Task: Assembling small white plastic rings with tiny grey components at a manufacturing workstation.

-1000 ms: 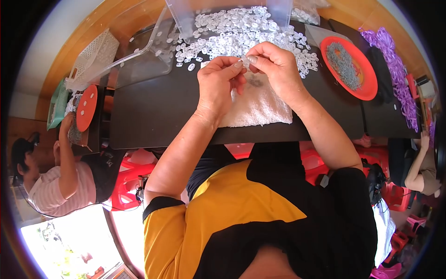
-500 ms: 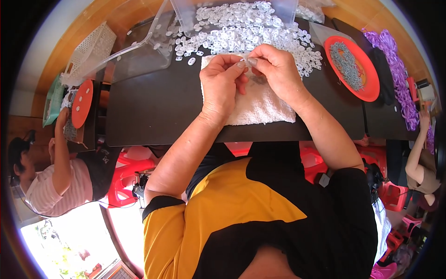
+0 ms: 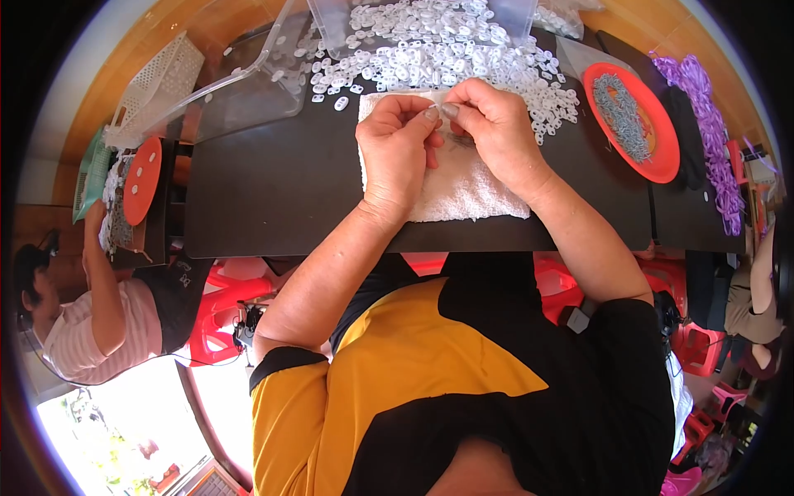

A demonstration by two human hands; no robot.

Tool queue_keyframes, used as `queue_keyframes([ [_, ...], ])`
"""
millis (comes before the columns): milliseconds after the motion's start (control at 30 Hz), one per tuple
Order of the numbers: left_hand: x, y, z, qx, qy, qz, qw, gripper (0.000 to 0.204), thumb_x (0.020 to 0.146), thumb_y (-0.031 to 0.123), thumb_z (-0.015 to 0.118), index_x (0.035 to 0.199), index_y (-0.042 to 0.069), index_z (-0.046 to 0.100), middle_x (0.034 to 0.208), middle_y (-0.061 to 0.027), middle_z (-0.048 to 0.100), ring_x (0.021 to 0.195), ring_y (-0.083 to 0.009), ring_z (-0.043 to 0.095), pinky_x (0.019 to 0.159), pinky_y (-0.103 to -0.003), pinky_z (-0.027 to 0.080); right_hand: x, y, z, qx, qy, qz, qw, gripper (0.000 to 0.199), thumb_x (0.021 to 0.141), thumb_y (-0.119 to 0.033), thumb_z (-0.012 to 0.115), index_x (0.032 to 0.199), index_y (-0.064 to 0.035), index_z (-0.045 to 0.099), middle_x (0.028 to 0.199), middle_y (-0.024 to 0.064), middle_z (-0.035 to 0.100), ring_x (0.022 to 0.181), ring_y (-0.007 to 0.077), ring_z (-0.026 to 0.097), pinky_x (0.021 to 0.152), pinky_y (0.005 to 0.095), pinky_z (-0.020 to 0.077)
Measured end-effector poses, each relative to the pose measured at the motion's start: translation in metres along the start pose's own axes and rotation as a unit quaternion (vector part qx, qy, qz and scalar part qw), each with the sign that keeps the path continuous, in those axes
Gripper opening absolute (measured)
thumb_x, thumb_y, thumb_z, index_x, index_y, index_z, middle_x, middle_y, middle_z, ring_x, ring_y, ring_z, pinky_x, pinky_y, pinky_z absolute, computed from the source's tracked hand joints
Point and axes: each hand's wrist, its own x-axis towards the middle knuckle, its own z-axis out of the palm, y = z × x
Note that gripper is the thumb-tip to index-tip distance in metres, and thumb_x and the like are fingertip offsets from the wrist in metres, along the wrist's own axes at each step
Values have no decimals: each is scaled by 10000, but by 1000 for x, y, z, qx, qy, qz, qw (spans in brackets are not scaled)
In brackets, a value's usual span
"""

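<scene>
Over a white towel (image 3: 471, 198), my left hand (image 3: 395, 149) and my right hand (image 3: 496, 132) meet fingertip to fingertip. My left thumb and forefinger pinch a small white plastic piece (image 3: 438, 106), mostly covered by the fingers. The right thumb and forefinger are pressed together against it; whatever else they hold is too small to make out. Beneath my hands, a little heap of thin grey metal pieces (image 3: 461, 141) lies on the towel. Just beyond spreads a large pile of white oval plastic pieces with holes (image 3: 430, 62).
A red plate (image 3: 667, 165) of grey metal pins stands right, near purple ribbon (image 3: 703, 107). Clear plastic bins (image 3: 248, 112) stand at the back and left. A co-worker (image 3: 107, 322) sits left by another red plate (image 3: 142, 182); another person (image 3: 748, 306) is at right.
My hands keep almost the same pinch over the towel. The left co-worker's arm has shifted lower, and the person at right has drawn an arm back from the ribbon.
</scene>
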Motion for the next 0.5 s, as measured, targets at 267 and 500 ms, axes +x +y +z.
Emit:
queue_keyframes([
  [267, -2, 3, 4, 3, 36, -13, 999, 53, 873, -5, 629, 899, -25, 588, 744, -95, 638, 535, -115, 546, 422, -230, 399, 1, 2, 9, 45, -12, 30, 998, 81, 837, 14, 560, 881, 12, 627, 705, 77, 638, 624, 124, 574, 578, 279, 461],
  [500, 0, 0, -1, -29, 30, -25, 999, 53, 870, 4, 629, 884, -20, 584, 723, -83, 626, 523, -107, 534, 412, -230, 388, -2, -4, 4, 30, -19, 17, 999, 121, 833, 20, 549, 915, 0, 636, 708, 88, 645, 630, 148, 591, 584, 292, 468],
])
